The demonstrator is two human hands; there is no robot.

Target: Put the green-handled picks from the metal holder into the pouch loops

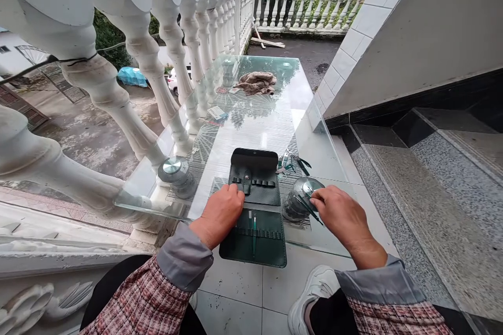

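A dark green manicure case (251,251) lies unfolded at the near edge of the glass table, its lower flap reaching past the edge. Slim tools (254,233) sit upright in its elastic loops. My left hand (222,212) is closed on the case's left side near the fold, with its fingertips partly hidden. To the right of the case, my right hand (341,214) pinches a slim green tool (310,210) above a round metal table support (304,188); its exact kind is unclear. Several small nail tools (291,163), with green-handled clippers among them, lie beyond that support.
A crumpled brown cloth (257,82) rests toward the far end of the glass table (267,120). A small card (217,113) lies at its left side. White balusters (145,52) run along the left, and stone steps (416,183) rise on the right.
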